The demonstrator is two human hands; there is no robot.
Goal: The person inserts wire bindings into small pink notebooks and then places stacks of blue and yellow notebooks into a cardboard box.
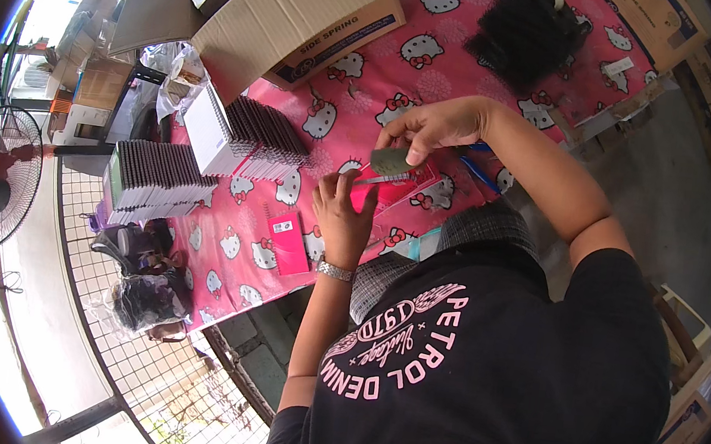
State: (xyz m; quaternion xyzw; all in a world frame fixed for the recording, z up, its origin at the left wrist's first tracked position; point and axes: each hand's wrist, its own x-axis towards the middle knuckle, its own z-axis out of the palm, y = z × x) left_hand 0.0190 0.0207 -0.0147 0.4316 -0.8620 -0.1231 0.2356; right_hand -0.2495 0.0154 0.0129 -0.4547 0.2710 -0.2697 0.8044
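- Right hand (pixel 436 131): dark green object (pixel 389 162) gripped between thumb and fingers.
- Left hand (pixel 343 212): fingertips at thin pale strip (pixel 382 179) just below green object; contact unclear. Metal-banded watch (pixel 336 270) on wrist.
- Pink spiral notebook (pixel 288 244): flat on pink patterned tablecloth (pixel 448 80).
- Farther left: two notebook stacks (pixel 162 181).
- Far side: open cardboard box (pixel 335 42), black mesh bundle (pixel 526 41).

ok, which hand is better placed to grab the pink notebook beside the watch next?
Likely the left hand: it's nearer the pink notebook. The right hand is farther, holding a dark green object.
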